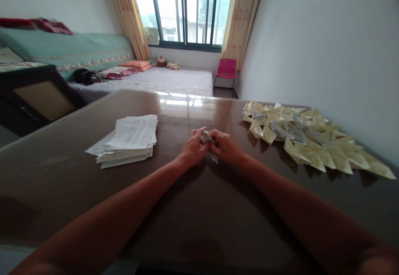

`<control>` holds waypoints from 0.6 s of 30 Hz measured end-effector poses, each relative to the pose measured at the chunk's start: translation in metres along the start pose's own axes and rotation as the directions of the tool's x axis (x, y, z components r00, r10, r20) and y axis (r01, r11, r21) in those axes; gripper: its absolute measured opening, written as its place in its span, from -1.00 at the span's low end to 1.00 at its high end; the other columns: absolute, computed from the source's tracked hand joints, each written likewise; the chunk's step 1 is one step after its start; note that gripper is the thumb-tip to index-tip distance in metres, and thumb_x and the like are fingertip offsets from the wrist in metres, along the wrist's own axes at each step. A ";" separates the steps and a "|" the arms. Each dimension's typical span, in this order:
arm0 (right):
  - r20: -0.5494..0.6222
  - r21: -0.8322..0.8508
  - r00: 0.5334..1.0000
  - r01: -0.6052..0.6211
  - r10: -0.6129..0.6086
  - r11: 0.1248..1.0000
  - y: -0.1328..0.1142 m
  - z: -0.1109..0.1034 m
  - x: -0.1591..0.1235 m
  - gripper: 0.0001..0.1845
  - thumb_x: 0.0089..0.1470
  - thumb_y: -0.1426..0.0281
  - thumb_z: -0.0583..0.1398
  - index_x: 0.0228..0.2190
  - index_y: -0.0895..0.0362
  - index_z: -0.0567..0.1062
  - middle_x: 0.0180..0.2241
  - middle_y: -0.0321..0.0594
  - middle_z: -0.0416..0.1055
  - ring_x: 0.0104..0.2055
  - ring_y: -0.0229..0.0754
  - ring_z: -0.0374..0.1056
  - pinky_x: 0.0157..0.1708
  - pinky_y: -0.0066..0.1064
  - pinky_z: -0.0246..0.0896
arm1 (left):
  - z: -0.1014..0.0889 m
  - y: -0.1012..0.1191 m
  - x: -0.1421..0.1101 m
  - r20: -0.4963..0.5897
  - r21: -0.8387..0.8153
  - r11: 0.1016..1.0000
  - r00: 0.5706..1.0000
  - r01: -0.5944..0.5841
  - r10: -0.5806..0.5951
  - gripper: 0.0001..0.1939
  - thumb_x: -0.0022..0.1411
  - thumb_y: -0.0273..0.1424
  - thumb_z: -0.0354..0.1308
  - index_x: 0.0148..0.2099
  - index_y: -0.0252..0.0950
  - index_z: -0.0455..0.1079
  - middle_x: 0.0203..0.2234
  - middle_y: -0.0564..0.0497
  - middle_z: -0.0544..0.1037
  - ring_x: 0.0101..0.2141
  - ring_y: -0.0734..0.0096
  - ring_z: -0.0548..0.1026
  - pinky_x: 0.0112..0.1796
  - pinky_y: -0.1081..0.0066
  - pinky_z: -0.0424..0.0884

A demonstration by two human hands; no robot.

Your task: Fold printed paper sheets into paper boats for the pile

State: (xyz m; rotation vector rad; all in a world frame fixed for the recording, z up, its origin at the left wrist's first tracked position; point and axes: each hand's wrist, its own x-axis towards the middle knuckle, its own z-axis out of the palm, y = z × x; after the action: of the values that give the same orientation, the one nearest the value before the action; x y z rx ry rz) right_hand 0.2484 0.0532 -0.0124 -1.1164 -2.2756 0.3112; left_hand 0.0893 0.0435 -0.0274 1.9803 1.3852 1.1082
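Between my hands, above the middle of the glossy brown table [174,208], is a small folded piece of paper [213,155], whitish grey. My left hand [195,147] is closed on its left side, with the fingers curled round it. From the other side my right hand [228,145] pinches it, thumb and fingers bent inward. Both hands hide most of the paper, so its exact folded shape is unclear; a pointed end sticks out below the fingers.
A stack of printed paper sheets [134,133] lies left of my hands. Several folded paper boats [299,131], mostly cream, some grey, spread over the table's right side by the wall. Beyond stand a bed [187,79], a pink chair [226,69] and a dark cabinet [62,79].
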 end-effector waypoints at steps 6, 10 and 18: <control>-0.055 -0.020 0.995 -0.080 0.079 0.997 0.000 -0.008 0.002 -0.97 0.04 0.42 0.12 -0.39 0.10 0.33 -0.52 -0.31 0.37 -0.51 -0.28 0.24 -0.47 -0.47 -0.01 | -0.010 -0.002 0.005 -0.086 0.074 0.997 0.996 -0.028 0.035 -0.54 0.05 -0.59 0.04 0.04 -0.32 0.37 -0.30 0.00 0.36 -0.37 0.45 0.37 -0.22 0.37 0.39; 0.002 -0.114 0.989 -0.145 0.146 0.983 -0.005 -0.007 -0.001 -0.83 0.02 0.28 0.18 -0.32 0.08 0.35 -0.42 -0.25 0.44 -0.46 -0.23 0.30 -0.48 -0.45 -0.03 | -0.008 0.004 0.000 -0.045 0.101 0.988 0.992 -0.114 0.119 -0.54 0.07 -0.59 0.04 0.05 -0.28 0.36 -0.24 -0.02 0.36 -0.27 0.39 0.39 -0.18 0.36 0.39; 0.019 -0.088 0.987 -0.157 0.159 0.984 0.002 0.003 0.000 -0.79 0.05 0.33 0.14 -0.23 0.10 0.38 -0.30 -0.15 0.48 -0.29 -0.12 0.37 -0.35 -0.41 0.08 | 0.000 0.010 -0.006 0.007 0.129 0.982 0.990 -0.141 0.141 -0.49 0.09 -0.57 0.03 0.12 -0.28 0.27 -0.25 -0.01 0.33 -0.40 0.47 0.35 -0.24 0.37 0.39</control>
State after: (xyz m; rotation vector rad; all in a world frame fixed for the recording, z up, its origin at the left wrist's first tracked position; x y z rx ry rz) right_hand 0.2480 0.0550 -0.0153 -1.3488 -2.2460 0.2930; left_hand 0.0936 0.0347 -0.0220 2.2001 1.3665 1.1066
